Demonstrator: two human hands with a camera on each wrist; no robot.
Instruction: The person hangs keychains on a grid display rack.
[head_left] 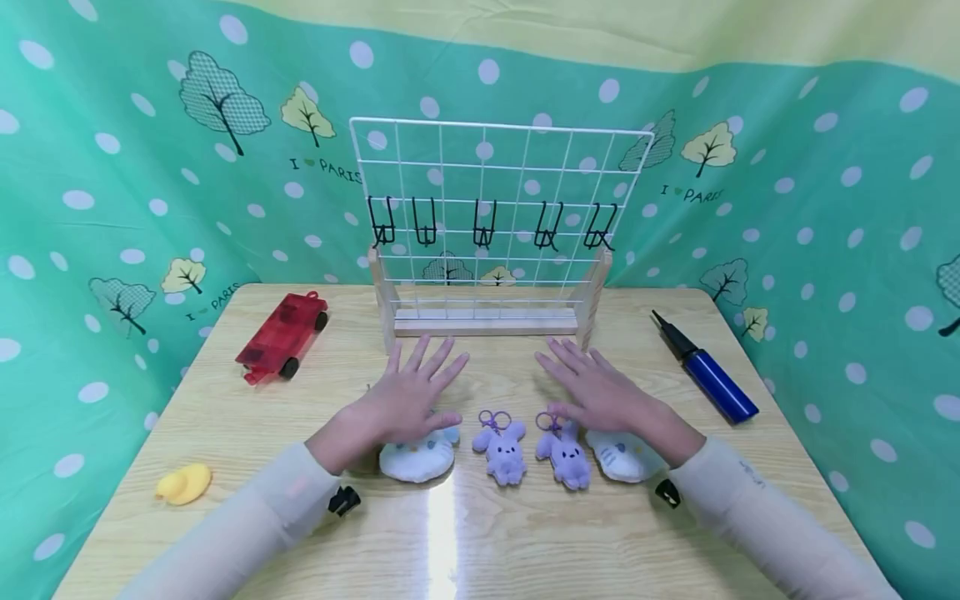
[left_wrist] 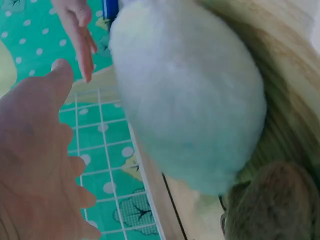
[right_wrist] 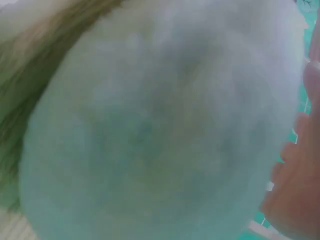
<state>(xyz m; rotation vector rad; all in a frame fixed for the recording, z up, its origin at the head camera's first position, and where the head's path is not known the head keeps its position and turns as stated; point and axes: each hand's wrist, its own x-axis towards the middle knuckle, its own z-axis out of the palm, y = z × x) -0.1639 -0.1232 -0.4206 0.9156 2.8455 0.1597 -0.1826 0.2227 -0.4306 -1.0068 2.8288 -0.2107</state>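
Note:
My left hand (head_left: 408,402) hovers palm down with fingers spread, partly covering a white plush (head_left: 417,461) with blue details. My right hand (head_left: 603,398) is held likewise over a second white plush (head_left: 624,457); its fingers are straight and hold nothing. Between the hands lie two purple bunny plush keychains, the left bunny (head_left: 504,454) and the right bunny (head_left: 567,457), each with a ring on top. In the left wrist view a brown fuzzy thing (left_wrist: 272,205) shows beside the white plush (left_wrist: 187,90); my left hand and arm mostly hide it in the head view.
Behind the hands stands a white wire grid rack (head_left: 498,179) on a wooden base, with several black hooks (head_left: 483,225). A red toy car (head_left: 283,336) and a yellow duck (head_left: 183,484) lie at left, a blue hand pump (head_left: 708,371) at right. A polka-dot curtain surrounds the table.

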